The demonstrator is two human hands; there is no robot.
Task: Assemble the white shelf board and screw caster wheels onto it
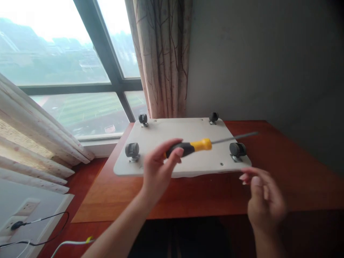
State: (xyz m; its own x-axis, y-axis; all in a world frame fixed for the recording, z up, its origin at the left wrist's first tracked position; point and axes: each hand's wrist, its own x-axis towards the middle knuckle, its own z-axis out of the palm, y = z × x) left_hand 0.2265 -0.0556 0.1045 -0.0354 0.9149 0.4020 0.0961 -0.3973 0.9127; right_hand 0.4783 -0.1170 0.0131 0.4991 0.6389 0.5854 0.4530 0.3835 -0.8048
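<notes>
My left hand (158, 166) is wrapped round the handle of a black and yellow screwdriver (202, 144). The shaft points right and slightly up, over the board. Beneath it a white board (172, 130) with rounded corners lies on the table, bearing black caster wheels on metal plates. The front right caster (238, 149) stands below the shaft, the front left caster (132, 150) to the left of my left hand. Near the board's front right corner is my right hand (266, 200), its fingers bent but apart; I see nothing in it.
The reddish-brown wooden table (193, 200) extends beyond the board on both sides. Behind it are a grey wall (255, 71) and a patterned curtain (163, 61). A window is at the left. A power outlet (28, 208) with a plugged-in black cable (60, 214) sits at lower left.
</notes>
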